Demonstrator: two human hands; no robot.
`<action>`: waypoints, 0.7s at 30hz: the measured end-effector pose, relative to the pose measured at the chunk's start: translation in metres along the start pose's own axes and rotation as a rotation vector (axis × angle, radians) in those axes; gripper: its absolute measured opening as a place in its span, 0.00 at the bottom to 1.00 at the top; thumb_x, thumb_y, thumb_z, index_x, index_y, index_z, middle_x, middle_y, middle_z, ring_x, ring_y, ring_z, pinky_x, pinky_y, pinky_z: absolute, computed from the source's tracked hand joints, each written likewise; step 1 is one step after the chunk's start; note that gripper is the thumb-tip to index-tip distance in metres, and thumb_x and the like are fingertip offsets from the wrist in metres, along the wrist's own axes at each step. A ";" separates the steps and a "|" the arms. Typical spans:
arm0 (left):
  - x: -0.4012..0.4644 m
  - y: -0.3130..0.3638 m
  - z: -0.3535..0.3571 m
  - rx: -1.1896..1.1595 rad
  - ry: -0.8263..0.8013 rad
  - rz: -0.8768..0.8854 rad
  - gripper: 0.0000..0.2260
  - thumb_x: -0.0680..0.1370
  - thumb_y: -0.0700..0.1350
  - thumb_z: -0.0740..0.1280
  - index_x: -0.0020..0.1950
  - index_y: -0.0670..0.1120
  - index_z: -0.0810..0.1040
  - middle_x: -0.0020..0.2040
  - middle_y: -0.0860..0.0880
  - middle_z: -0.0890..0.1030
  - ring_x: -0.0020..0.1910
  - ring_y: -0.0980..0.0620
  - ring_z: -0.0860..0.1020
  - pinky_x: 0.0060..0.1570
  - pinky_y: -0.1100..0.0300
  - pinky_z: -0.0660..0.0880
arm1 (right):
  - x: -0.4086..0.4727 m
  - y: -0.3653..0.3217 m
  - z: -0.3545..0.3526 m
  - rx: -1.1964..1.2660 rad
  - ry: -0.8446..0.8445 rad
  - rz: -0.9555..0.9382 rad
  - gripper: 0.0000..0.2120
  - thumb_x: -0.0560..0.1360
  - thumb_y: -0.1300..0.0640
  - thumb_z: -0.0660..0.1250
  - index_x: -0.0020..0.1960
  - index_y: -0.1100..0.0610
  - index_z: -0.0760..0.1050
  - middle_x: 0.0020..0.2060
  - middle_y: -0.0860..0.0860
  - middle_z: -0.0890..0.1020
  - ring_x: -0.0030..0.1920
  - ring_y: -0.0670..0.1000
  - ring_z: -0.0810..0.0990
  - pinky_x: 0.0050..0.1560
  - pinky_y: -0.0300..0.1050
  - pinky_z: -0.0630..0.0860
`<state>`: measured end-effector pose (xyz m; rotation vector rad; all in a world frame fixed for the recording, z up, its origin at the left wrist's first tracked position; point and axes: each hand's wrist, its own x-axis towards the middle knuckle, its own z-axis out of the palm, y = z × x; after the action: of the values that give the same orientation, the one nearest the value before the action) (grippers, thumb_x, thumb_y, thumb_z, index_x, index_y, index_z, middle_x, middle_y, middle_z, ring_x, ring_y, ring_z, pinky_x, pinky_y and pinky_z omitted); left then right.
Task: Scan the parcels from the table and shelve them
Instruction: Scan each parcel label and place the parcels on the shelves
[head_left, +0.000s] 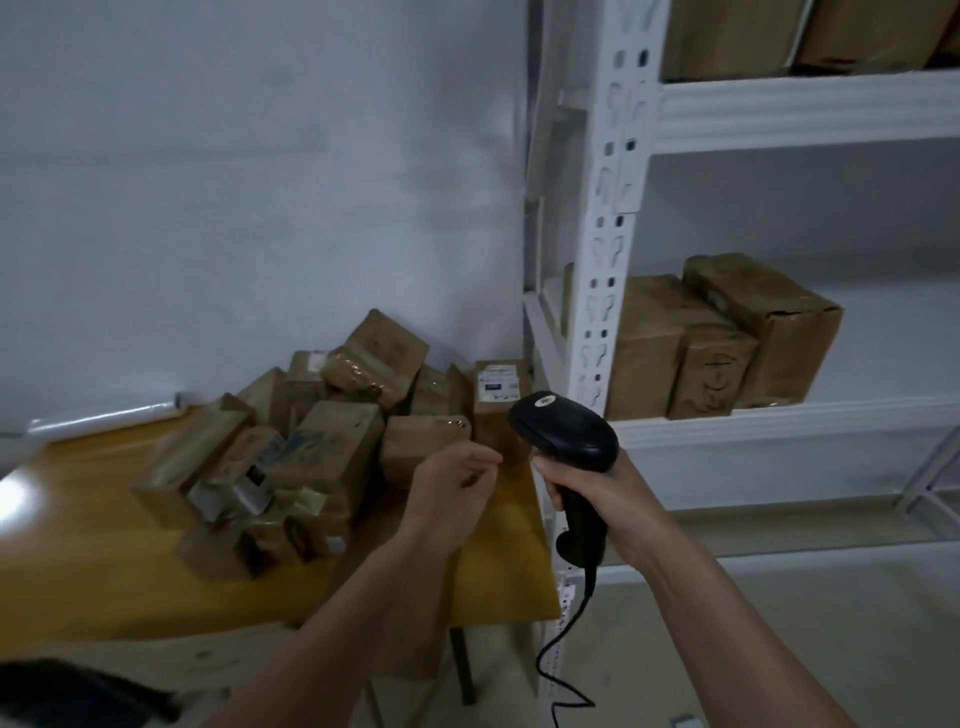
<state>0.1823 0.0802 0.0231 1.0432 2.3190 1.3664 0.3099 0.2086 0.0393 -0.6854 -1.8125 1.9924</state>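
Several brown taped parcels lie piled on a yellow wooden table at the left. One parcel with a white label stands at the pile's right end. My right hand grips the handle of a black corded barcode scanner, its head raised beside the table's right edge. My left hand hovers over the table just left of the scanner, fingers loosely curled and holding nothing. A white metal shelf rack stands at the right, with three parcels on its middle shelf.
More parcels sit on the rack's upper shelf. A roll of clear film lies at the back of the table against the white wall. The scanner's cable hangs down toward the floor. A dark object shows at the lower left corner.
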 end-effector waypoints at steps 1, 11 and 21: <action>-0.004 -0.011 -0.010 0.010 -0.004 -0.015 0.08 0.79 0.40 0.67 0.53 0.52 0.80 0.51 0.55 0.82 0.52 0.60 0.79 0.54 0.65 0.75 | 0.000 0.005 0.011 0.001 0.017 0.021 0.12 0.69 0.56 0.76 0.47 0.63 0.81 0.32 0.54 0.80 0.34 0.51 0.78 0.43 0.46 0.76; -0.008 -0.076 -0.076 0.072 -0.058 -0.138 0.09 0.78 0.41 0.68 0.58 0.50 0.79 0.50 0.55 0.80 0.52 0.59 0.77 0.41 0.76 0.70 | 0.010 0.033 0.083 -0.079 0.167 0.106 0.12 0.72 0.52 0.74 0.39 0.61 0.78 0.28 0.54 0.78 0.28 0.50 0.77 0.34 0.42 0.77; 0.051 -0.103 -0.085 0.047 -0.109 -0.247 0.11 0.79 0.43 0.68 0.61 0.48 0.77 0.52 0.55 0.80 0.53 0.57 0.75 0.53 0.64 0.69 | 0.094 0.040 0.090 -0.153 0.273 0.165 0.07 0.72 0.59 0.74 0.46 0.60 0.79 0.28 0.54 0.75 0.31 0.51 0.75 0.35 0.42 0.73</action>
<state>0.0536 0.0286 -0.0116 0.7901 2.3182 1.1387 0.1837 0.1842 -0.0056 -1.1282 -1.8026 1.7649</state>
